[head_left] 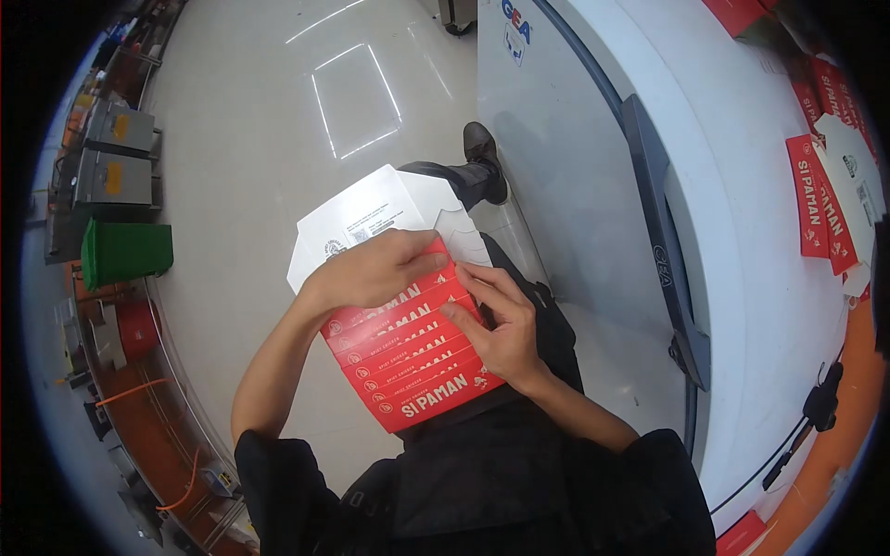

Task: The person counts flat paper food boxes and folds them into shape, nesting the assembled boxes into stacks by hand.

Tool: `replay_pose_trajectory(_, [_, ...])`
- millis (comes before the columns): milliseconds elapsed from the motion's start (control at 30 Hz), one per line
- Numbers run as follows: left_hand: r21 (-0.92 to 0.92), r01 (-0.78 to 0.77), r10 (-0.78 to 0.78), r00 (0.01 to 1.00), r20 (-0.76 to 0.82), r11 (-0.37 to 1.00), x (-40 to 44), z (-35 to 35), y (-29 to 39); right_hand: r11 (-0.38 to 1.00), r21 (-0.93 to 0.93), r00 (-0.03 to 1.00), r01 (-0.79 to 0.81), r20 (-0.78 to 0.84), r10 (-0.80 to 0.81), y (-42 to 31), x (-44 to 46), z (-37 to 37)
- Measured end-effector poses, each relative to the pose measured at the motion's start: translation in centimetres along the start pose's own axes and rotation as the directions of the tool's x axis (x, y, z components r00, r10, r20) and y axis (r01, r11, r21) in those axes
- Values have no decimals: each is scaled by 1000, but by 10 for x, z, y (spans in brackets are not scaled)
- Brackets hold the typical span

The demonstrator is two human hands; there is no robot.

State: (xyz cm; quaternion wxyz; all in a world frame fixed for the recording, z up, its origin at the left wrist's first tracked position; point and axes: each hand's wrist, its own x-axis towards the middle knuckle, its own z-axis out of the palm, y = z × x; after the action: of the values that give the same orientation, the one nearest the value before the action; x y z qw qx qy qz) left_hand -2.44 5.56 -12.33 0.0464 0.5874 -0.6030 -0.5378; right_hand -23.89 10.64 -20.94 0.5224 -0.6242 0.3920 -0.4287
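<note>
A fanned stack of flat red cardboard food boxes (413,380) rests on my lap, overlapping like steps, with "SI PAMAN" printed in white. At its far end, white cardboard flaps (380,206) with small print and a code stick out. My left hand (371,271) lies across the upper part of the stack, its fingers curled on the red cardboard near the right corner. With thumb and fingers, my right hand (501,320) grips the stack's right edge, close to the left fingertips. Parts of the upper boxes are hidden under both hands.
A white chest freezer (575,185) with a dark handle (663,241) stands at my right. More red boxes (816,199) lie on its top. Along the left are a green bin (125,253), grey containers (116,176) and shelving. My shoe (482,153) is on the tiled floor.
</note>
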Motion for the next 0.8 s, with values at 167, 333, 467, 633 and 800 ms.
replay_pose_trajectory(167, [51,-108,105,993,61,993,6,1,-5,1000,-25,1000,13,19,-12,1,-2,-2])
replay_pose_trajectory(333, [-72,-31,36,997,72,997,9,0,-9,999,17,999,-29,-45,30,1,0,3])
replay_pose_trajectory(467, [-72,95,-81,980,184,993,12,-7,-2,1000,8,998,-9,-61,10,1,0,5])
replay_pose_trajectory(633, [-94,99,-79,977,199,991,12,-8,-4,1000,-15,998,-17,-55,16,0,0,4])
replay_pose_trajectory(800, [192,167,-221,926,306,967,-28,-54,-8,992,111,998,-56,44,51,-2,6,-2])
